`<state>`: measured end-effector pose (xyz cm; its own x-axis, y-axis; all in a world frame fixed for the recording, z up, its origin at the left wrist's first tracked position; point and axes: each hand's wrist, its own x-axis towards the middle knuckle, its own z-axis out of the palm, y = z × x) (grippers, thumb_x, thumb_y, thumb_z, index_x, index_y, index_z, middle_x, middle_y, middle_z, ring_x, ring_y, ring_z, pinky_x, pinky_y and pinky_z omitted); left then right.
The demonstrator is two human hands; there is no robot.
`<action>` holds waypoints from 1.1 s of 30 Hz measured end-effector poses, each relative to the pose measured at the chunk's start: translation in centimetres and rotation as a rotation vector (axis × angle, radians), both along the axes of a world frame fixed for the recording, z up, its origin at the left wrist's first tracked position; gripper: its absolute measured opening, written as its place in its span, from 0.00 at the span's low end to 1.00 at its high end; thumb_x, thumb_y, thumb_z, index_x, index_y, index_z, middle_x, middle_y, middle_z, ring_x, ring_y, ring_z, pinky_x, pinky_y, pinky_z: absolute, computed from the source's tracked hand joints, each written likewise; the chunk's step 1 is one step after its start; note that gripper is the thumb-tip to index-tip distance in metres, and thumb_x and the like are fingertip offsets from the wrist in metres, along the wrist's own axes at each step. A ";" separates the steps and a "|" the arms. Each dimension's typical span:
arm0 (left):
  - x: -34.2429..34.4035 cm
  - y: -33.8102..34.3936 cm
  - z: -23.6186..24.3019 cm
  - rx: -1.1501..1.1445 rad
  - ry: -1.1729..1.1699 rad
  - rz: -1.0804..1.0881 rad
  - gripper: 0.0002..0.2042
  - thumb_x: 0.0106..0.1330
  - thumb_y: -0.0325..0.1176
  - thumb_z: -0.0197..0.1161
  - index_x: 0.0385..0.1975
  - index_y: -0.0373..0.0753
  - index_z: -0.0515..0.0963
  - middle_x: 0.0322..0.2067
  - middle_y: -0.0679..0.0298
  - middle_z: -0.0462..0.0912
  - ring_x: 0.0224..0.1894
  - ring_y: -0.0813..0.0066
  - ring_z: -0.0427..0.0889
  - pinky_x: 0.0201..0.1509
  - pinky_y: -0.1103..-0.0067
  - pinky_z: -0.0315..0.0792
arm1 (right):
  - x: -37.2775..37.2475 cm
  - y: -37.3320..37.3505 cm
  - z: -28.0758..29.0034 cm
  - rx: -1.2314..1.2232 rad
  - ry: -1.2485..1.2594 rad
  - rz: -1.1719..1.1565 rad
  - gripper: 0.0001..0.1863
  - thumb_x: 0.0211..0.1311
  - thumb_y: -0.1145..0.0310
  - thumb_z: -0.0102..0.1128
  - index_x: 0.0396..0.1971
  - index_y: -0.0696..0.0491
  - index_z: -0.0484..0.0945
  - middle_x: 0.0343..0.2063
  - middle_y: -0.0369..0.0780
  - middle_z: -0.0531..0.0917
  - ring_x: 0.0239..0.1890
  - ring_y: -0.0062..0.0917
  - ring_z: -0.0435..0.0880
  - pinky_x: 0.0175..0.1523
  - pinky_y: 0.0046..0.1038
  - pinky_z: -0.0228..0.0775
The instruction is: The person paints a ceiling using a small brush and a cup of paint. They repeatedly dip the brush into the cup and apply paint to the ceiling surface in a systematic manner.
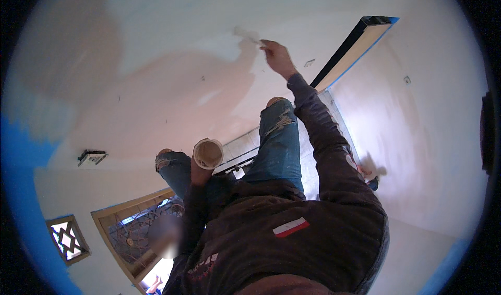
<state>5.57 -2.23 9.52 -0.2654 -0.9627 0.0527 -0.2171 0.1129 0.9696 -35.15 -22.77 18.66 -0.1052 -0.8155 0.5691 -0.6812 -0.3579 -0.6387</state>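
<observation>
In my right hand (pixel 278 59), raised against the wall at the upper middle, is a pale paintbrush (pixel 251 38). Its bristle end is blurred and lies at or very close to the wall (pixel 172 81), where whitish and pinkish tones meet; I cannot tell whether it touches. Lower and to the left, my left hand (pixel 200 176) is wrapped round a round tub (pixel 208 154) beside my knees. Beige paint or a similar mix coats the inside of the tub. The fingers of the left hand are partly hidden behind it.
A long dark-and-wood beam edged in blue (pixel 354 52) juts out right of my right hand. At left are a wall fitting (pixel 93 157), a small diamond-patterned window (pixel 68 239) and a wood-framed opening (pixel 112 243). Blue paint (pixel 23 154) covers the far left. Pale tiles (pixel 245 142) lie below.
</observation>
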 end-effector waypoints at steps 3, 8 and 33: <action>-0.2 0.1 0.8 0.002 -0.047 -0.018 0.34 0.52 0.27 0.77 0.59 0.34 0.68 0.52 0.57 0.79 0.54 0.68 0.80 0.57 0.72 0.76 | -2.7 1.2 -1.0 -0.056 -0.011 -0.261 0.18 0.57 0.78 0.51 0.47 0.58 0.81 0.42 0.53 0.84 0.47 0.47 0.83 0.52 0.42 0.76; 0.8 -0.2 -1.1 0.063 0.035 -0.031 0.31 0.57 0.27 0.75 0.60 0.34 0.67 0.50 0.59 0.80 0.50 0.71 0.82 0.52 0.74 0.79 | -0.9 3.1 -1.3 0.024 -0.140 -0.474 0.16 0.61 0.77 0.51 0.48 0.60 0.77 0.36 0.51 0.84 0.40 0.47 0.83 0.46 0.44 0.75; 1.5 0.8 1.0 0.002 0.125 -0.016 0.38 0.51 0.30 0.79 0.61 0.37 0.65 0.57 0.58 0.72 0.61 0.65 0.73 0.64 0.71 0.70 | 15.2 -1.9 1.6 0.026 0.123 0.198 0.15 0.64 0.69 0.57 0.49 0.53 0.81 0.43 0.50 0.84 0.46 0.47 0.83 0.52 0.41 0.76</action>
